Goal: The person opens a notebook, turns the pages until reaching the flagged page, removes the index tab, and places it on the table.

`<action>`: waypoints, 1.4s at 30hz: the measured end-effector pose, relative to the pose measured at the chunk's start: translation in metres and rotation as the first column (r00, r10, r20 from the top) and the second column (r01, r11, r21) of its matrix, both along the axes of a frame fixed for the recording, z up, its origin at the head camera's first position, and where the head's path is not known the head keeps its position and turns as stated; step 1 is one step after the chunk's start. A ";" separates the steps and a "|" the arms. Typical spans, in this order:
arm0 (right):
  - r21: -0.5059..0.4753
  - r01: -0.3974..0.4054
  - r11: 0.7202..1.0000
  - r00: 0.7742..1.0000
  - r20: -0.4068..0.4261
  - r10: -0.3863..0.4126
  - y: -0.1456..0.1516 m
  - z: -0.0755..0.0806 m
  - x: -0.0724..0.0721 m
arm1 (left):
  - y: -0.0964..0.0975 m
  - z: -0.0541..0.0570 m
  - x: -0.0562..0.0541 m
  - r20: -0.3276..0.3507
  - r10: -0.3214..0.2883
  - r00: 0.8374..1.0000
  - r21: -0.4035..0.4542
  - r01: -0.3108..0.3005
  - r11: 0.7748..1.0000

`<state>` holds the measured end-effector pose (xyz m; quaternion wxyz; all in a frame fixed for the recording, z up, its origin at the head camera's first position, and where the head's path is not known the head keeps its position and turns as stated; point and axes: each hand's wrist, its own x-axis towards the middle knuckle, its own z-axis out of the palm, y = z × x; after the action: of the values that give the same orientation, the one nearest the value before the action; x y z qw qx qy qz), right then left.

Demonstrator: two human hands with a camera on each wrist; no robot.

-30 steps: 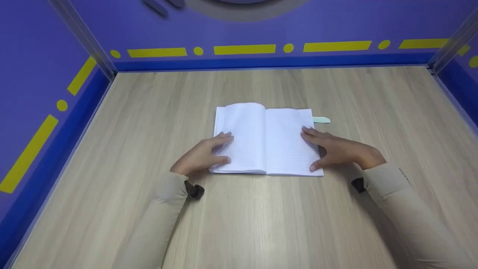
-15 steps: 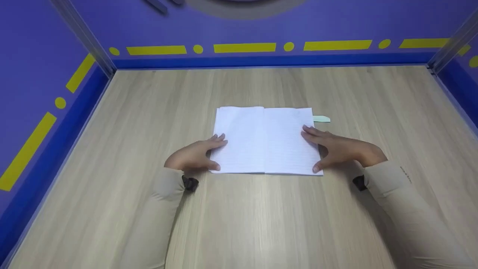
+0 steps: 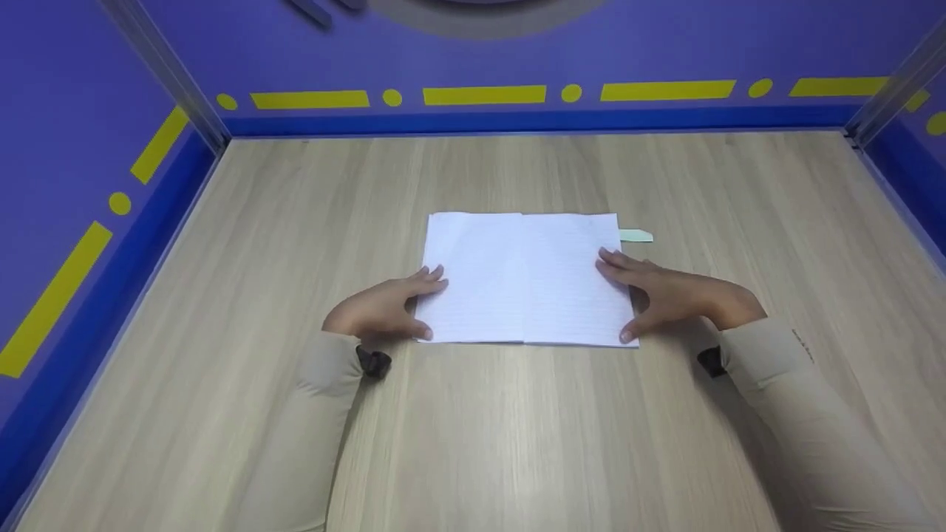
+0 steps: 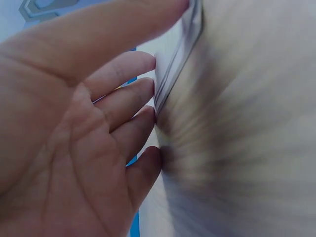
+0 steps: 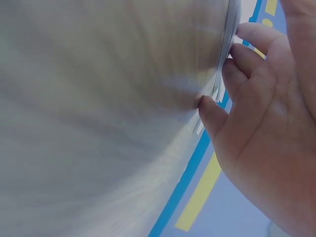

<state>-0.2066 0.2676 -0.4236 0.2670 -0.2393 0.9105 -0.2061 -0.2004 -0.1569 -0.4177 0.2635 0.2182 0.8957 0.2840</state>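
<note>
One big wood-look table [image 3: 473, 428] under everything, and right at the centre of my clock face, a lined notebook [image 3: 488, 255] laid flat at a two-page view. My guess at what could bite me: if I let up at 9 o'clock, the left-hand pages might spring up and roll toward 3, because the binding could be stiff. Uneven pushing could also slide the whole thing or crease an outer edge. As for hands, neither's clenched and neither's really grabbing anything. Left hand [image 3: 383, 304] sits at about 9 o'clock, fingers fairly straight and fanned out, tips on the page's outer edge, thumb at the 8 o'clock corner. Right hand [image 3: 671, 294] mirrors it at 3, thumb by the 4 o'clock corner. Can't tell how hard either presses, tbh. Smallest bit: a pale green tab [image 3: 637, 236] poking out at 2, near my right fingertips, so a careless swipe could probably bend it.
</note>
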 end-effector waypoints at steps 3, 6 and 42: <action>-0.008 0.002 1.000 1.000 0.007 -0.002 0.000 0.000 0.001 | 0.000 -0.001 0.000 -0.005 0.002 1.000 -0.005 -0.002 1.000; -0.012 0.004 1.000 1.000 0.012 -0.004 0.000 0.000 0.001 | 0.001 -0.001 0.000 -0.009 0.002 1.000 -0.008 -0.002 1.000; -0.003 -0.006 1.000 1.000 0.024 0.006 -0.002 0.003 -0.001 | -0.002 -0.002 0.001 0.011 0.018 1.000 0.024 -0.018 1.000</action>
<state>-0.2073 0.2654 -0.4202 0.2780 -0.2401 0.9062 -0.2092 -0.1994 -0.1591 -0.4194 0.2629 0.2117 0.8928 0.2983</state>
